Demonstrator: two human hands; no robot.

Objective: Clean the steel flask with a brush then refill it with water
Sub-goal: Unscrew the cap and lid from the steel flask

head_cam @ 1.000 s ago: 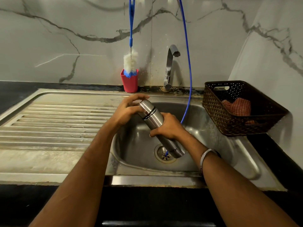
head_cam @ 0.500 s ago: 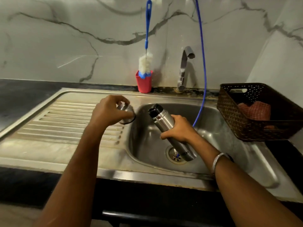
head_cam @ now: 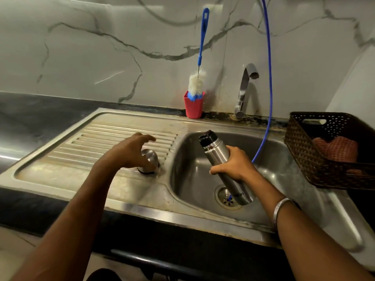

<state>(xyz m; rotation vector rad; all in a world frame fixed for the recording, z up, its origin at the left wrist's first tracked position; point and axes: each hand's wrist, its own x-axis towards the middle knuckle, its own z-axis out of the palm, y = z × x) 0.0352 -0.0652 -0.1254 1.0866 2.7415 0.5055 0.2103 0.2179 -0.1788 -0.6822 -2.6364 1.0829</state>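
The steel flask (head_cam: 214, 152) is tilted over the sink basin (head_cam: 190, 179), its black uncapped mouth up and to the left, its base above the drain (head_cam: 227, 198). My right hand (head_cam: 233, 166) grips the flask around its middle. The flask's steel cap (head_cam: 149, 161) stands on the ribbed drainboard (head_cam: 101, 142) by the basin's left rim. My left hand (head_cam: 132, 152) hovers over the cap with fingers spread and lifted off it. A blue-handled bottle brush (head_cam: 195, 83) with white bristles stands in a red cup (head_cam: 193, 108) at the back wall.
The steel faucet (head_cam: 245, 86) rises behind the basin. A thin blue hose (head_cam: 268, 78) hangs from above down into the basin. A dark perforated basket (head_cam: 304, 159) holding a red checked cloth (head_cam: 336, 149) sits on the right. A black counter surrounds the sink.
My left hand unscrewed the cap, carried it left and set it on the drainboard, and now has its fingers off it. My right hand has kept hold of the flask.
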